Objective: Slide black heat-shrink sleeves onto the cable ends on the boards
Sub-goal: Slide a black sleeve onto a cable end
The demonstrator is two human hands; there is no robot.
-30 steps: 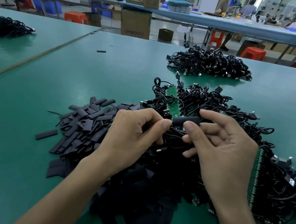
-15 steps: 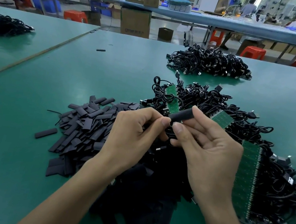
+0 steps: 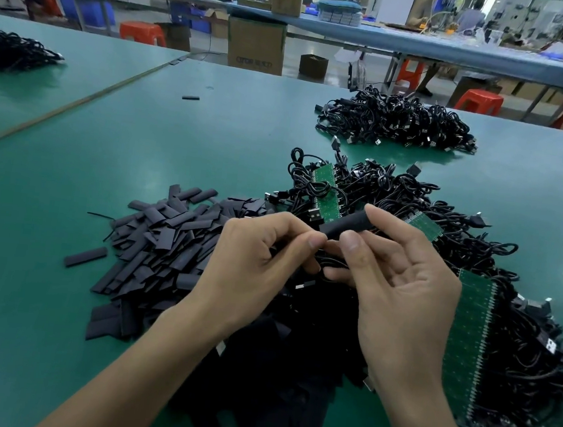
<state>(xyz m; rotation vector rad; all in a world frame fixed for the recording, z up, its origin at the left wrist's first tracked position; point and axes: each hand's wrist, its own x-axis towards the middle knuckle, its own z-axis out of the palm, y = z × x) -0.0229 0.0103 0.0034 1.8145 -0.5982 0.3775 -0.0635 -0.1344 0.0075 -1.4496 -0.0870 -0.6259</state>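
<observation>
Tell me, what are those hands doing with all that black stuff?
A person is fitting black tubes onto cables. The right hand pinches one black sleeve, and the left hand pinches what looks like a cable end right at its opening. Loose sleeves lie piled to the left on the green table; green boards with tangled cables lie behind the hands.
</observation>
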